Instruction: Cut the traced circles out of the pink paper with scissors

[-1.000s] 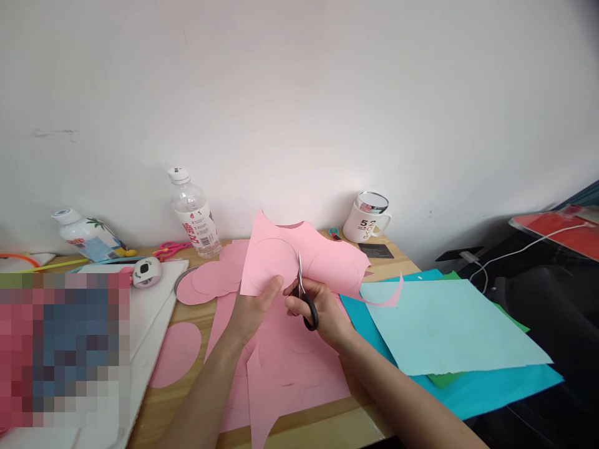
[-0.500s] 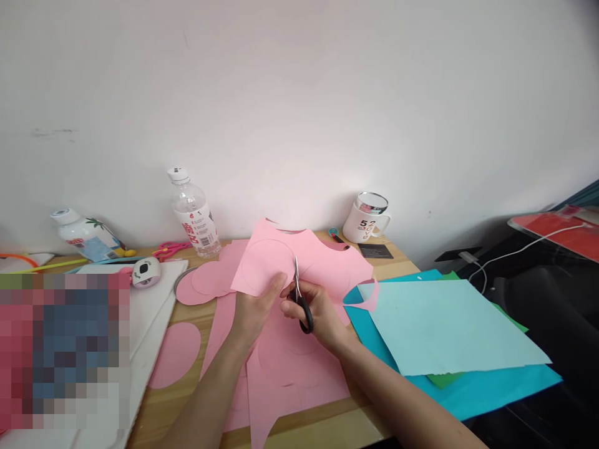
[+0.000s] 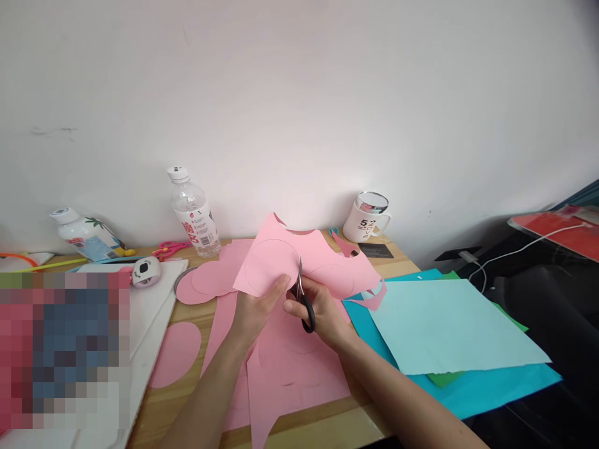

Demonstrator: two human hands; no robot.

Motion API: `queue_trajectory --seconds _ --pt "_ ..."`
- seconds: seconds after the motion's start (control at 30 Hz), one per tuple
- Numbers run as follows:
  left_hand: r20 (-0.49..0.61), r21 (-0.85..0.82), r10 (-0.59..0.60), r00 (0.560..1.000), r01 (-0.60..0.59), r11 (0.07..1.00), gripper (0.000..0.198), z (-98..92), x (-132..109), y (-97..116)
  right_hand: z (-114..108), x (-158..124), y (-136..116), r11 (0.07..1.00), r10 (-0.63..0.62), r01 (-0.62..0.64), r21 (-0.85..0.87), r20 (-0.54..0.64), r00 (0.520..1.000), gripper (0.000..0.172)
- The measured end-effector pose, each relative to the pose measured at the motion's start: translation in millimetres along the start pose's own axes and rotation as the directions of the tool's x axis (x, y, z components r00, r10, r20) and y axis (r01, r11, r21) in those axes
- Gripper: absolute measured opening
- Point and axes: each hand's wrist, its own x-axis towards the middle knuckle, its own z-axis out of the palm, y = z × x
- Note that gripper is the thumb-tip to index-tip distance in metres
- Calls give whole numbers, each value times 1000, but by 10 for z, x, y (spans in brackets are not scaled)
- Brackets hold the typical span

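Note:
My left hand (image 3: 262, 307) pinches the lower edge of a pink paper sheet (image 3: 318, 249), thumb on top. A drawn circle outline shows on the sheet above that thumb. Black-handled scissors (image 3: 307, 312) are in my right hand (image 3: 325, 312), their blades pointing up along the right side of the outline, at a cut in the paper. The sheet's upper and right edges have curved cut-outs, and a narrow strip hangs at the right. Under my hands lie more pink sheets (image 3: 304, 386). To the left rest several cut pink circles (image 3: 206, 280) and a larger rounded pink piece (image 3: 178, 355).
A clear bottle (image 3: 195, 218), a white bottle (image 3: 87, 236) and pink scissors (image 3: 171, 249) stand or lie at the back left. A lidded white mug (image 3: 367, 218) is at the back right. Pale blue paper (image 3: 458, 324) covers blue and green sheets on the right.
The pink sheet has tilted and shifted slightly right, its right part curling more. The scissors have moved a little right with my right hand.

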Motion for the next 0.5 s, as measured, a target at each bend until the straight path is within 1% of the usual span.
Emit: queue_trajectory --seconds 0.1,0.27,0.5 --pt "17 1 2 1000 -2 1000 50 -10 2 13 -6 -9 9 1000 -3 3 6 -1 1000 41" --pt "41 -8 34 999 -34 999 50 -13 9 53 -10 -10 16 999 8 -8 -32 -13 1000 42" --pt "67 -36 30 997 -28 999 47 -26 28 28 -11 -8 34 999 23 -24 -31 -24 999 38"
